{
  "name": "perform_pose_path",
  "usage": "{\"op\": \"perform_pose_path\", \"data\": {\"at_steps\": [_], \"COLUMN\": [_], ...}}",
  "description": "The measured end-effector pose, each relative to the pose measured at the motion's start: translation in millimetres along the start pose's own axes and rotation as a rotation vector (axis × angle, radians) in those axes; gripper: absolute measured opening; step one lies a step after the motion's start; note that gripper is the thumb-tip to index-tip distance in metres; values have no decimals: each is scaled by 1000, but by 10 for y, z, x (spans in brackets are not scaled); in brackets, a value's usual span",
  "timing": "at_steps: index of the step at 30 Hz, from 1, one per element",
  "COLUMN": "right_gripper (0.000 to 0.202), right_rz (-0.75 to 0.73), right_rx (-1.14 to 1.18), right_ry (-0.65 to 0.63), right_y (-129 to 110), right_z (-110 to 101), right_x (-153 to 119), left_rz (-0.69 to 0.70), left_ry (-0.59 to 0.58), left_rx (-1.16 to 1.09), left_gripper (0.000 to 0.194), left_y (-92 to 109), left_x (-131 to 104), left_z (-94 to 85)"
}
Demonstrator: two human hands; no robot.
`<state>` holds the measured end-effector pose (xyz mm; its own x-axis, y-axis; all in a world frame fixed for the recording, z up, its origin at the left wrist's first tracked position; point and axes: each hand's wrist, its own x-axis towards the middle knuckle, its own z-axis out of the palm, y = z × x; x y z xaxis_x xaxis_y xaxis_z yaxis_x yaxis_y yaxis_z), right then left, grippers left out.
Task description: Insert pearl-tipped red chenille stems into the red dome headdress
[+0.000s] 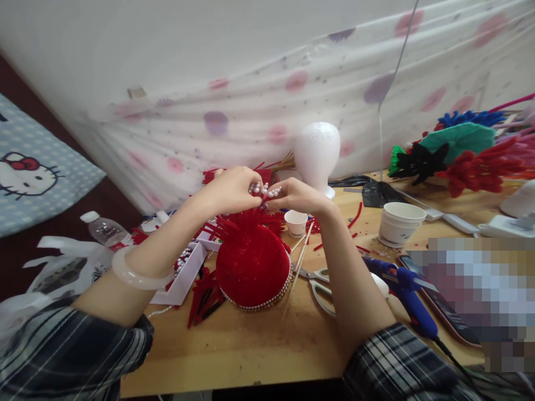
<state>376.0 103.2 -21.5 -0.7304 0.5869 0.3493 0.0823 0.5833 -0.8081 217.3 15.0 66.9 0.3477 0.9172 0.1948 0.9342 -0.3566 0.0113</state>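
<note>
A red rounded hat (253, 267) with a pearl-beaded edge sits on the wooden table, red fringe standing up at its far side. Just above that fringe, my left hand (236, 189) and my right hand (295, 195) meet with bent fingers. Between them is a small ornament of white pearl beads (267, 190), pinched by the fingers of both hands. Its lower part, where it meets the red fringe, is partly hidden by the fingers.
Scissors (320, 281), thin wooden sticks (298, 256) and a blue glue gun (407, 289) lie right of the hat. Paper cups (401, 223) and a white foam head (317, 153) stand behind. A bead box (188, 273) is at left, a phone (443, 306) at right.
</note>
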Motion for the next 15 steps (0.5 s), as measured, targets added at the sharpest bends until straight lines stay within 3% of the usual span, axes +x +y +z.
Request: {"op": "perform_pose_path", "data": {"at_steps": [15], "right_gripper": [14], "right_rz": [32], "right_rx": [-83], "right_ry": [8], "right_y": [-54], "right_z": [110], "right_x": [50], "left_rz": [-51], "left_ry": [-31], "left_rx": [12], "left_gripper": [18], "left_y": [32], "left_x": [27], "left_z": [16]}}
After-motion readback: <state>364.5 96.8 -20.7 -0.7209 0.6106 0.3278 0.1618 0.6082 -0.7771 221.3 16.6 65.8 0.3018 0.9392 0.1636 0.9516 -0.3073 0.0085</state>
